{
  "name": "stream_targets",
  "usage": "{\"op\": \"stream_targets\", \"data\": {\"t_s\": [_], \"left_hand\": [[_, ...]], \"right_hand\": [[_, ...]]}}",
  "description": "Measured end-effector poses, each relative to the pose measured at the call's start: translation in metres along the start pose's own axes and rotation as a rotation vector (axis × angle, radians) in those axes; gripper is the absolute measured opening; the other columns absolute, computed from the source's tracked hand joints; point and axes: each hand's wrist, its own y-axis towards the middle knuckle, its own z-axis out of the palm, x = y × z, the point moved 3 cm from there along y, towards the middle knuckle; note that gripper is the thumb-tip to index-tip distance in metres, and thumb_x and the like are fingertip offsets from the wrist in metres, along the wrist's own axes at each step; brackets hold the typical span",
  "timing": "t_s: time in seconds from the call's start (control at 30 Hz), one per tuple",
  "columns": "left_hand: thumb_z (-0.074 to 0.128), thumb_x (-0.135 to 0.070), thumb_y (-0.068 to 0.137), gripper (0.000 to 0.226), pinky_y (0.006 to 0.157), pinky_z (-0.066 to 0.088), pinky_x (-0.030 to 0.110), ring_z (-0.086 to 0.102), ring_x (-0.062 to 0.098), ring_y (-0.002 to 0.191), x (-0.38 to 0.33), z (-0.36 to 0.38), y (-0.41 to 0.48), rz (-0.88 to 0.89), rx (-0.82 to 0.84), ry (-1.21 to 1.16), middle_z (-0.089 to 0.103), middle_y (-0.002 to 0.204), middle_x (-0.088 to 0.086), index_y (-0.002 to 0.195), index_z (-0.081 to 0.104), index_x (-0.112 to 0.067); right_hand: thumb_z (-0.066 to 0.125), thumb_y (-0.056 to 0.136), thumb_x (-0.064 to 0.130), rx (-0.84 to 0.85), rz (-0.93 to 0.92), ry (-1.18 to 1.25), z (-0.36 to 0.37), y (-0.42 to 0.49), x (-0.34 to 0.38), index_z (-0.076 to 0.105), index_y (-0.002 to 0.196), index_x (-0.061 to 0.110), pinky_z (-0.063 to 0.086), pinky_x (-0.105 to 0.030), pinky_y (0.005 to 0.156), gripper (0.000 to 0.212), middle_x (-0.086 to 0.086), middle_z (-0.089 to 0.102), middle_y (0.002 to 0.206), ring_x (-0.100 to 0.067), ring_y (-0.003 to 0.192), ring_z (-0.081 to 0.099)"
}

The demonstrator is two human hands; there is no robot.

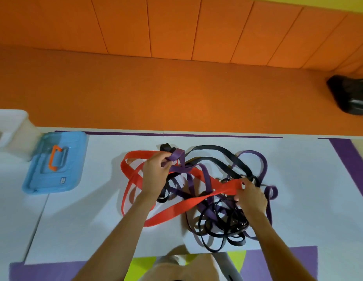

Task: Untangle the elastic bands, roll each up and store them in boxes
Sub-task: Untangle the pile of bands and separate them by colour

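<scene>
Fingers of left hand [156, 175] pinch purple band [177, 154], right hand [250, 196] clamps red band [221, 189], pulling tangle apart w/ blue box [52, 163] shut nearby.

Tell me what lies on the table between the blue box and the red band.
In the head view, only bare white table surface lies between the blue box and the red band's leftmost loop; nothing stands there.

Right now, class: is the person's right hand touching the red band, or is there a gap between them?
Touching. The head view shows the right hand with its fingers closed around the red band where it crosses the tangle, with no gap.
</scene>
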Motion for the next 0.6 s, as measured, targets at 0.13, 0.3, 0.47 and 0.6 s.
{"op": "stream_targets", "data": {"t_s": [0.13, 0.3, 0.47, 0.6], "left_hand": [[0.085, -0.007, 0.086, 0.03, 0.072, 0.047, 0.005, 0.068, 0.007, 0.081, -0.003, 0.023, -0.016, 0.036, 0.213, 0.007, 0.077, 0.098, -0.003, 0.114, 0.077, -0.012], [0.074, -0.001, 0.09, 0.032, 0.089, 0.058, 0.026, 0.065, 0.005, 0.093, -0.006, 0.054, -0.048, 0.064, 0.477, -0.021, 0.074, 0.112, -0.002, 0.12, 0.074, -0.011], [0.073, -0.021, 0.085, 0.06, 0.115, 0.042, 0.03, 0.047, 0.008, 0.134, -0.011, 0.08, -0.073, -0.014, 0.79, -0.034, 0.053, 0.141, -0.01, 0.142, 0.056, -0.023], [0.082, -0.057, 0.079, 0.059, 0.097, 0.053, 0.032, 0.062, 0.01, 0.112, -0.021, 0.102, -0.09, -0.124, 0.86, -0.048, 0.063, 0.121, -0.012, 0.125, 0.058, -0.03]], "right_hand": [[0.056, 0.097, 0.004, -0.06, -0.058, 0.533, -0.006, -0.01, 0.006, 0.057, 0.133, 0.03, 0.062, -0.048, 0.06, 0.045, 0.0, 0.073, 0.078, -0.025, 0.069, 0.072], [0.066, 0.1, 0.005, -0.134, -0.193, 0.818, -0.012, -0.033, 0.023, 0.056, 0.138, 0.043, 0.06, -0.017, 0.072, 0.055, 0.023, 0.072, 0.104, 0.011, 0.095, 0.07], [0.07, 0.098, 0.005, -0.137, -0.285, 0.852, -0.011, -0.05, 0.031, 0.059, 0.137, 0.045, 0.062, -0.021, 0.083, 0.057, 0.007, 0.069, 0.128, 0.0, 0.11, 0.07], [0.075, 0.092, 0.007, -0.102, -0.293, 0.96, -0.01, -0.058, 0.035, 0.06, 0.137, 0.045, 0.059, -0.02, 0.081, 0.06, 0.005, 0.072, 0.122, -0.007, 0.108, 0.071]]}}
